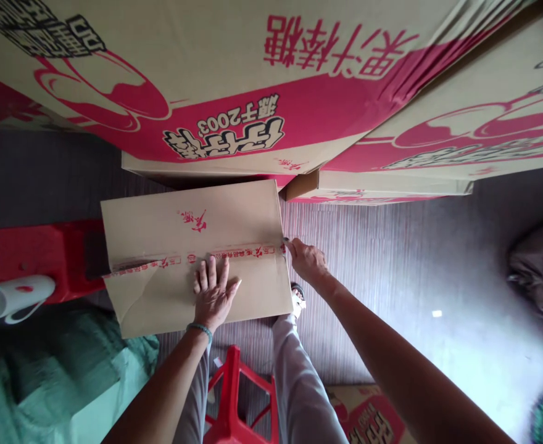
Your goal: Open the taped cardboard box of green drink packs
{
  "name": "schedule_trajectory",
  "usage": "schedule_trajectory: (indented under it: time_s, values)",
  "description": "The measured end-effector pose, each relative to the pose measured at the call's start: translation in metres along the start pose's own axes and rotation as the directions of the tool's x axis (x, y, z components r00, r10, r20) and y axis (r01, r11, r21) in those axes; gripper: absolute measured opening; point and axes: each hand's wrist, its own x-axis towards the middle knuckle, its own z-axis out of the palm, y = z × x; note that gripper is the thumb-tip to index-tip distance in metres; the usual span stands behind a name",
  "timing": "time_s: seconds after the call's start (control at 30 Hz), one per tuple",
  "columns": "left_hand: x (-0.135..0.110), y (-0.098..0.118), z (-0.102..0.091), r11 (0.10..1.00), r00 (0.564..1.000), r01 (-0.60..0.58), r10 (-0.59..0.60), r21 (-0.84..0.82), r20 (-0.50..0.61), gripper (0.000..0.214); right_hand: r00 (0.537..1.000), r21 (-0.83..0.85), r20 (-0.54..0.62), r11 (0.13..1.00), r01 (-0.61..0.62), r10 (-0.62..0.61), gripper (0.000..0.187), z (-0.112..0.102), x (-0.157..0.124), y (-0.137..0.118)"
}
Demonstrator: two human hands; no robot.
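Cardboard carton [160, 225], one, lying flat with its left end over a red plastic stool [35, 259], its long axis running across the view, and a printed tape seam [192, 258] following that length. Left grip [213, 296]: open, palm pressed on the carton top mid-length, fingers spread, holding nothing. Right grip [306, 260]: nearer the carton's right end, fingertips at the seam's end (any pinch on the tape cannot be told).
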Motion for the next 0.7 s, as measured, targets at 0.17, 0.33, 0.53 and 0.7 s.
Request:
schedule_trajectory:
  time_s: [0.17, 0.33, 0.53, 0.7]
  values:
    - [-0.011, -0.013, -0.005, 1.0, 1.0, -0.003, 0.004, -0.004, 0.03, 0.065, 0.994, -0.095, 0.103, 0.995, 0.038, -0.028, 0.045, 0.013, -0.029, 0.017]
    - [-0.023, -0.076, -0.033, 0.816, 0.789, 0.569, -0.576, -0.099, -0.213, 0.075, 0.953, -0.181, 0.249, 0.959, 0.218, -0.17, 0.038, 0.019, -0.074, 0.044]
    - [-0.022, -0.144, -0.033, 0.453, 0.404, 0.864, -0.884, -0.219, -0.233, 0.078, 0.956, -0.224, 0.126, 0.931, 0.288, -0.265, 0.035, -0.006, -0.073, -0.04]
    - [-0.023, -0.149, -0.021, 0.46, 0.419, 0.875, -0.876, -0.154, -0.239, 0.076, 0.887, -0.328, 0.202, 0.824, 0.462, -0.416, 0.033, 0.009, -0.033, -0.198]
